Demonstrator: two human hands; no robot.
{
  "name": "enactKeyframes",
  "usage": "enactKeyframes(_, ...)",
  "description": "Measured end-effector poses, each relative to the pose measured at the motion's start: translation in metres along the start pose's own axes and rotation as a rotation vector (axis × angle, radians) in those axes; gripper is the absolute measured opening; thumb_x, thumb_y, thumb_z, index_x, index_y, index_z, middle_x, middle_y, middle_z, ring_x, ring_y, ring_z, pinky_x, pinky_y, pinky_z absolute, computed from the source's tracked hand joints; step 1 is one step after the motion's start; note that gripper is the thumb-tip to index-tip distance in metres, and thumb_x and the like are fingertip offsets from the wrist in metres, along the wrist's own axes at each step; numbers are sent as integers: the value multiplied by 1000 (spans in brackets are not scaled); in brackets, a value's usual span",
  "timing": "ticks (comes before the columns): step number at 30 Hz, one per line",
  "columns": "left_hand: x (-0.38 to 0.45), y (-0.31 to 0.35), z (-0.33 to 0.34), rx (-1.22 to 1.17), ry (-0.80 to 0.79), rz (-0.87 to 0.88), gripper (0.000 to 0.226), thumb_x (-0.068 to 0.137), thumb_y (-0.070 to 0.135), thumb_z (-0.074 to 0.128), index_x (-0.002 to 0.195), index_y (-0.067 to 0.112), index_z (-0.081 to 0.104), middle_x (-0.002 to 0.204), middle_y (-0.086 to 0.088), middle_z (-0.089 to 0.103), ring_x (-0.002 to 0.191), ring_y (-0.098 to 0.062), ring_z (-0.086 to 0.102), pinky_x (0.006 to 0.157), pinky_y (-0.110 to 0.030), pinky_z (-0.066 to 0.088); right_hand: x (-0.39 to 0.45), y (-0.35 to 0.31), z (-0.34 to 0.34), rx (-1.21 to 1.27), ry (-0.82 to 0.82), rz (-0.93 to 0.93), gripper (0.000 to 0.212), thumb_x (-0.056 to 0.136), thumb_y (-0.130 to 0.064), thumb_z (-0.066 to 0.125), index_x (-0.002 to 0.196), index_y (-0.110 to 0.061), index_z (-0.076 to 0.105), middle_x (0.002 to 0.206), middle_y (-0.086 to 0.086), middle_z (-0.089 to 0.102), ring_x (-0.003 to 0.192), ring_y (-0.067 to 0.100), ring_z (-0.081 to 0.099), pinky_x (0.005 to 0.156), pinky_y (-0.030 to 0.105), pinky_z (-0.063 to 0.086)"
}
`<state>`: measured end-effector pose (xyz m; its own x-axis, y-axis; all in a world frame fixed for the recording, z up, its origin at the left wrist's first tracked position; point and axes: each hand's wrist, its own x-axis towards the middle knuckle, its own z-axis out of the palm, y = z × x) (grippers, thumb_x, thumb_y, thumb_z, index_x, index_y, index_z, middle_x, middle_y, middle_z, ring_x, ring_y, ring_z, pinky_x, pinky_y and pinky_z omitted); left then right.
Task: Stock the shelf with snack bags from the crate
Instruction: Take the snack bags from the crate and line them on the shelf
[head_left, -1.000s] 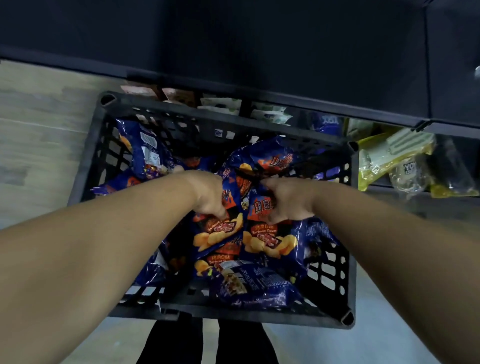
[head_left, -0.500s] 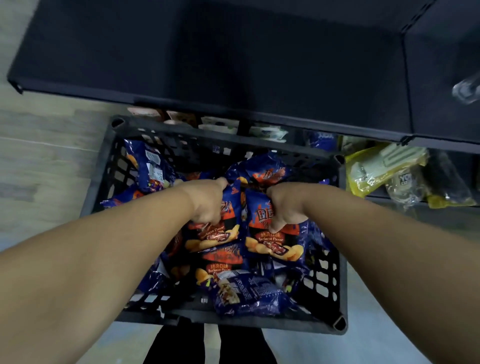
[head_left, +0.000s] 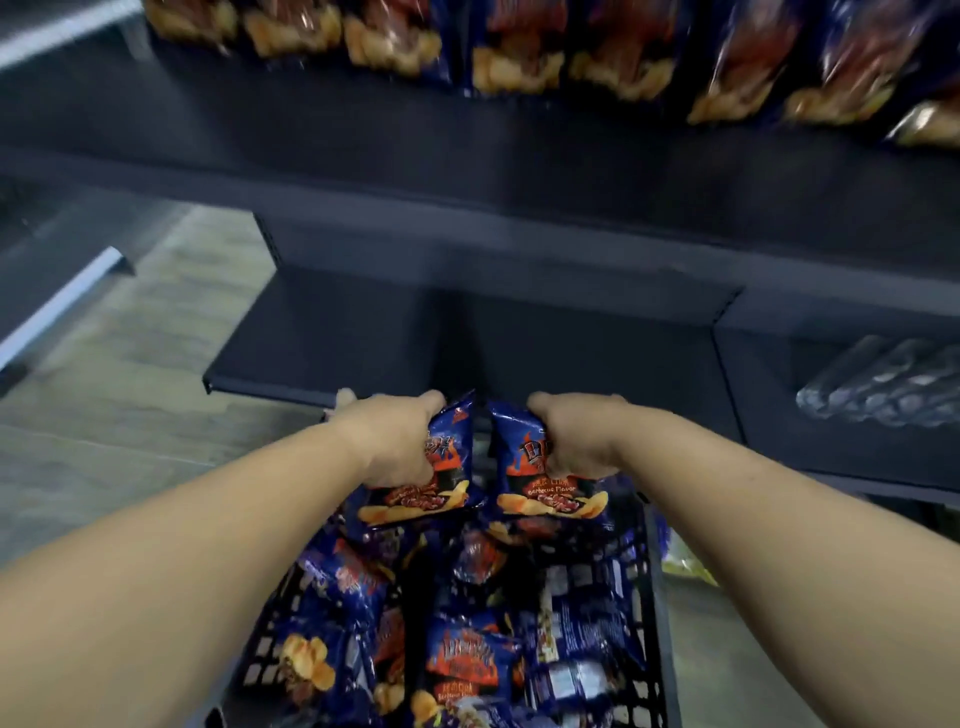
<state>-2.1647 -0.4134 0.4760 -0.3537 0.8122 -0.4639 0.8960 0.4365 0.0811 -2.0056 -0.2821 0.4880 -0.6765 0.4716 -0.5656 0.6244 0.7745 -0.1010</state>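
My left hand (head_left: 395, 441) grips a blue barbecue chip bag (head_left: 431, 491) by its upper part. My right hand (head_left: 576, 436) grips a second blue chip bag (head_left: 550, 493) the same way. Both bags hang side by side above the black plastic crate (head_left: 657, 597), which holds several more blue snack bags (head_left: 462, 670). Just beyond my hands lies a dark shelf board (head_left: 337, 338) with nothing on its near part. Higher up, a row of the same blue chip bags (head_left: 519, 57) stands on an upper shelf, blurred.
Clear plastic bottles (head_left: 883, 384) lie on the shelf section to the right. A yellow package (head_left: 685, 564) shows low beside the crate's right wall. Wood-look floor (head_left: 104, 415) spreads to the left, with a light metal rail (head_left: 57, 306).
Both hands have lifted a chip bag each out of the crate, up toward the shelf edge. The view has tilted upward, bringing the stocked upper shelf into sight.
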Motion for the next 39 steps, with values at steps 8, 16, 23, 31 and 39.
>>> enactKeyframes(8, -46, -61, -80, 43, 303, 6, 37, 82, 34, 51, 115, 26, 35, 81, 5, 48, 97, -25, 42, 96, -48, 27, -26, -77, -75, -51, 309, -7, 37, 85, -30, 57, 118, -27, 40, 87, -5, 56, 91, 25, 48, 88, 42, 29)
enactKeyframes(16, -102, -167, -138, 120, 461, 36, 31, 81, 35, 53, 107, 28, 39, 74, 10, 43, 89, -21, 39, 94, -44, 28, -43, -186, -128, -20, 489, 46, 20, 82, -28, 54, 97, -30, 40, 79, -7, 46, 89, 25, 41, 96, 46, 33)
enactKeyframes(23, -121, -213, -186, 111, 541, 78, 38, 85, 35, 54, 120, 37, 40, 81, 5, 47, 96, -24, 39, 90, -43, 26, -58, -233, -169, -31, 573, 95, 24, 84, -28, 55, 100, -32, 37, 89, -4, 49, 105, 27, 45, 111, 52, 22)
enactKeyframes(31, -108, -222, -235, 133, 613, 25, 48, 88, 28, 51, 132, 37, 35, 92, 3, 50, 93, -22, 38, 100, -49, 27, -51, -229, -223, -77, 671, 86, 35, 86, -30, 57, 117, -26, 43, 104, -3, 52, 111, 29, 46, 108, 55, 22)
enactKeyframes(39, -72, -249, -283, 164, 688, -31, 45, 86, 20, 50, 127, 35, 39, 95, 5, 55, 95, -24, 46, 88, -44, 24, -17, -228, -265, -78, 686, 61, 48, 86, -28, 60, 129, -25, 40, 121, 3, 46, 121, 30, 41, 109, 55, 25)
